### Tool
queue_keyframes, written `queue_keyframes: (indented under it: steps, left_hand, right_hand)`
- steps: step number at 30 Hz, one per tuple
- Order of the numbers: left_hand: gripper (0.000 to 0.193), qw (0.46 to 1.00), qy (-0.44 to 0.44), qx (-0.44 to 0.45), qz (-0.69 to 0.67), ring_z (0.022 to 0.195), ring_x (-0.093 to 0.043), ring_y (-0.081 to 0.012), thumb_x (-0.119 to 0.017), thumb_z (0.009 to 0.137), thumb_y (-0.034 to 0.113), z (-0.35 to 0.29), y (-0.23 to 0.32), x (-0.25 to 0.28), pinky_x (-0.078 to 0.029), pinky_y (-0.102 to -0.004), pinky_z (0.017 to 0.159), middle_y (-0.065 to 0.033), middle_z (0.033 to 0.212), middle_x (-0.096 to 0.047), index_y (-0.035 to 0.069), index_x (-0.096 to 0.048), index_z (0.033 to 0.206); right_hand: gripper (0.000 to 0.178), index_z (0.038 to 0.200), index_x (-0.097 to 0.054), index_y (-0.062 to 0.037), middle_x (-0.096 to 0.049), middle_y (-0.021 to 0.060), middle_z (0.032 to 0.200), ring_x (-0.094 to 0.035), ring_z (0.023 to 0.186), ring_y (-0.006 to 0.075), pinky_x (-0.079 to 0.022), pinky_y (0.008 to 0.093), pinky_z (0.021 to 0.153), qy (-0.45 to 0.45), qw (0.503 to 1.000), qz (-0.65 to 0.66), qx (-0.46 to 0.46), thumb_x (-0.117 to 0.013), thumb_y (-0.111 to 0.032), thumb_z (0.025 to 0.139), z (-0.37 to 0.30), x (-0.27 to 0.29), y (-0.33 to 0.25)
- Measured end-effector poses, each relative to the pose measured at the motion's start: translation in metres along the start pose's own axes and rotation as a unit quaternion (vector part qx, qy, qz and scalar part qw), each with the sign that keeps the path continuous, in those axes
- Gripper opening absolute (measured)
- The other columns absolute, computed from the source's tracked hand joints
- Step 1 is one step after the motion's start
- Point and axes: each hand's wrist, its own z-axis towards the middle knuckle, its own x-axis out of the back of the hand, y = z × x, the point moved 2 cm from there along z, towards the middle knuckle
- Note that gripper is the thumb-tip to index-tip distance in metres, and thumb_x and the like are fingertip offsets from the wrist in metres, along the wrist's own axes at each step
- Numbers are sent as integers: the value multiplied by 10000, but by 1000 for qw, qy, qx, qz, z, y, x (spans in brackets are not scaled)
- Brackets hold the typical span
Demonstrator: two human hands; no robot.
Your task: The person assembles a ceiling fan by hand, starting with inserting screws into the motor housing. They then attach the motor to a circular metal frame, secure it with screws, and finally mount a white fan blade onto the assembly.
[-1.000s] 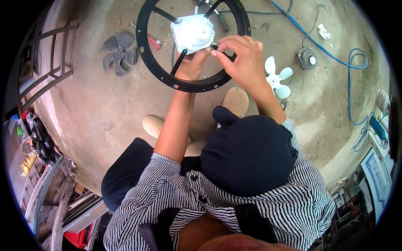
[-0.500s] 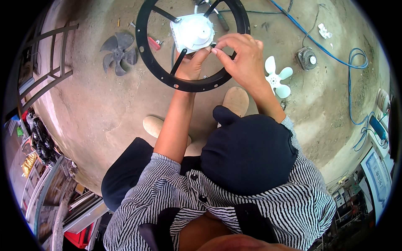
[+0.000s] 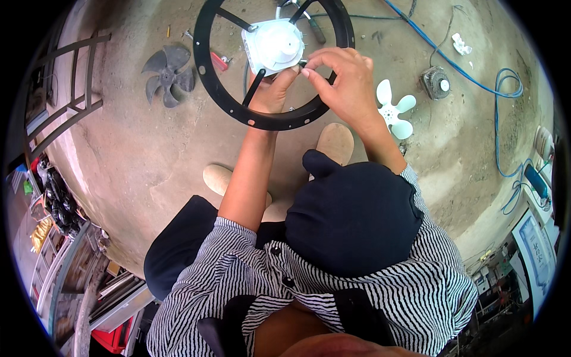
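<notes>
Above a concrete floor point(image 3: 154, 143), a seated worker in a striped shirt handles a white motor point(image 3: 275, 44) set at the centre of a black ring point(image 3: 270, 122). The left hand point(image 3: 269, 98) reaches under the ring's near edge and appears to grip the motor from below, its thumb at the near right corner and its fingers hidden. The right hand point(image 3: 345, 77) crosses over the ring from the right, thumb and forefinger pinching a small dark part point(image 3: 304, 65) at that same corner, just beside the left thumb. The motor lies beyond both hands, farther from the body; the ring is round, so it offers no clear long axis. A black spoke point(image 3: 254, 88) slants from the motor's near left corner toward the worker.

On the floor, a gray fan blade point(image 3: 169, 76) lies to the left, a white fan blade point(image 3: 389, 113) to the right, with a dark motor point(image 3: 436, 83) just past it. At the lower left, a red container point(image 3: 112, 337) sits partly hidden; its contents cannot be told.
</notes>
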Motion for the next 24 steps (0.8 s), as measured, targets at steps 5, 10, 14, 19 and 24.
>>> queue_keyframes:
  steps: [5,10,14,19,24]
  left_hand:
    - [448,1000,3,4,-5,1047,-636,-150,-708,827,3,0,2,-3,-488,-315,938,-39,1134,-667,43,-591,1258]
    - [459,1000,3,9,0,1059,-634,-153,-704,829,5,0,-3,4,-484,-317,948,-43,1149,-662,44,-583,1270]
    - [464,1000,3,5,-13,1044,-645,-153,-702,825,-6,0,-2,1,-499,-308,932,-48,1141,-669,39,-584,1272]
    - [463,1000,-1,-3,-11,1012,-663,-157,-703,818,-23,0,-1,0,-530,-302,904,-55,1113,-680,25,-587,1264]
    - [449,1000,-3,0,-28,1020,-667,-167,-706,821,-30,-1,0,-5,-549,-317,913,-60,1101,-685,10,-588,1252]
  right_hand:
    - [151,896,-741,-156,-727,-25,948,-620,946,222,-349,405,878,-4,999,18,-46,-777,-282,821,1,3,-6]
    - [174,951,-753,-168,-727,-32,987,-621,960,221,-351,397,876,-10,1000,-4,-23,-778,-278,818,-2,0,-2]
    - [158,962,-758,-172,-728,-41,999,-623,971,217,-350,393,868,7,999,0,-31,-768,-249,824,-1,-2,-3]
    - [117,943,-764,-177,-726,-48,983,-620,956,209,-347,394,860,34,999,1,-20,-755,-213,832,-2,-7,-1]
    - [88,898,-762,-176,-724,-55,954,-614,928,197,-344,391,860,53,998,-14,-8,-764,-208,816,-2,-8,1]
